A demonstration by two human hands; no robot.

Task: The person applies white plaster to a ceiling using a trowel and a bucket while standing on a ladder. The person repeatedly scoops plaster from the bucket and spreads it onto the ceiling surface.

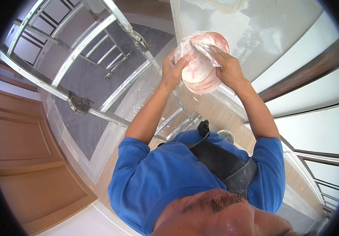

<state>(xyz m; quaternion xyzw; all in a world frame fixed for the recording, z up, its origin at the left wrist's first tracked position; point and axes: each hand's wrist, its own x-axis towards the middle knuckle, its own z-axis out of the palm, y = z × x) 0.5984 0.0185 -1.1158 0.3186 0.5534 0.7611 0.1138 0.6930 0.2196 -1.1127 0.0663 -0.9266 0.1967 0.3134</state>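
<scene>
A round plastic bucket (201, 83), smeared inside with white and reddish filler, is held up in front of me near the wall. My left hand (172, 70) is closed on its left rim, the thumb hooked over the inside. In my right hand (230, 70) is a putty knife (208, 52) coated with white filler. The fingers press along its blade, which slants into the bucket's mouth. Its handle is mostly hidden by the hand.
A splattered metal folding ladder (79, 103) stands at the left, close to my left forearm. At the upper right is a grey wall (256, 33) with white filler patches. A small container (226, 136) sits on the wooden floor. Brown panelling (22, 157) lines the left.
</scene>
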